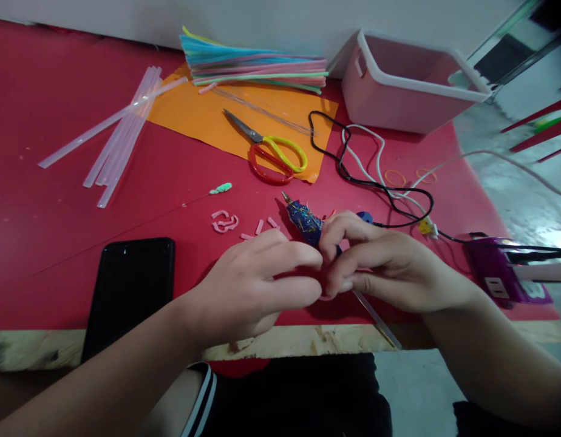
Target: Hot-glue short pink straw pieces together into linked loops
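Observation:
My left hand (262, 279) and my right hand (385, 261) meet over the table's near edge, fingers curled and fingertips close together. What they pinch is mostly hidden; only a trace of pink shows under the right fingertips. Just behind the right hand lies a dark blue glue gun (304, 222), its metal nozzle pointing away to the left, with a clear glue stick (376, 318) extending toward the table edge. Short pink pieces (259, 227) and curled pink pieces (225, 222) lie beyond my left hand. A green fuzzy piece on a thin wire (221, 189) rests farther left.
Scissors (266, 149) and a bundle of pipe cleaners (257, 64) lie on orange paper (189, 124). Glue sticks (125, 130) are at left, a black phone (130, 285) nearer. A pink bin (394, 91) stands behind tangled cables (376, 182); a purple power strip (503, 273) is right.

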{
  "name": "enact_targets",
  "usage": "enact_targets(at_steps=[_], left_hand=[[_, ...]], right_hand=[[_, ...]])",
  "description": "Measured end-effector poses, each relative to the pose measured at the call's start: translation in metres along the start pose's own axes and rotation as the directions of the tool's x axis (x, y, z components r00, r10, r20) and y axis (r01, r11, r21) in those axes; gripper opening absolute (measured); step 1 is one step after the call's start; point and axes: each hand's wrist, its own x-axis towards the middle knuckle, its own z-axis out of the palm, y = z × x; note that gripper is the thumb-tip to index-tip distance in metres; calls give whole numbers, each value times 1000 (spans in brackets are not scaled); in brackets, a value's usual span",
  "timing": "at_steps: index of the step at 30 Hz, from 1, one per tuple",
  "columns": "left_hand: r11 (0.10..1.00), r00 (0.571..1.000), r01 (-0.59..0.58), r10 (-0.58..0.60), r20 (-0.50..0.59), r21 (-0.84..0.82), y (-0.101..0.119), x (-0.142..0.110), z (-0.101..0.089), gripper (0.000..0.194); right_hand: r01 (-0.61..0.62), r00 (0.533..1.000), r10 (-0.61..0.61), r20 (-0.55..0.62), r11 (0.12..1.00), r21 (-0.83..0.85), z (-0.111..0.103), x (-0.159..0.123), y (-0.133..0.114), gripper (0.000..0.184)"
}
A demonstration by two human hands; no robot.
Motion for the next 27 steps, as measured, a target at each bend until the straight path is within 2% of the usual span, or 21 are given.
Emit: enact_targets(at_steps=[2, 4, 6, 8, 14, 17, 18, 22, 24, 27], left_hand=[[997, 995, 57, -61, -77, -50, -2, -1, 0, 28], [988, 978, 118, -133, -161, -102, -3, 0, 1, 27], [976, 955, 162, -193, -225, -148, -3, 2, 1, 21], [960, 936, 202, -247, -251, -192, -2, 5, 0, 15], [887, 898, 295, -384, -213, -356, -2, 9, -1, 11], [834, 879, 319, -438, -188, -450, -2, 9, -1, 7], [813, 873, 331, -456, -171, -478, -2, 9, -1, 6], [721, 848, 394, -524, -78, -569, -1, 10, -1, 4], [680, 835, 421, -549, -37, -600, -1, 11, -2, 5], [651, 828, 450, -561, 11, -611, 0, 12, -3, 8]], right_hand=[[-33, 987, 30, -160, 999, -15, 0, -1, 3, 9], [-65, 946, 58, -318, 998, -11, 0, -3, 7, 12], [-76, 910, 67, -409, 997, -6, 2, -3, 9, 16], [-68, 895, 58, -442, 998, -8, 4, -3, 11, 17], [24, 883, -16, -469, 1000, 12, 10, 1, 14, 13], [27, 896, -28, -443, 1000, -9, 9, 0, 14, 7], [30, 906, -38, -421, 999, -24, 9, -1, 13, 7], [85, 951, -128, -280, 984, -158, 9, 1, 8, 23], [115, 952, -177, -249, 963, -244, 10, 2, 6, 19], [133, 940, -213, -266, 947, -291, 13, 3, 6, 7]])
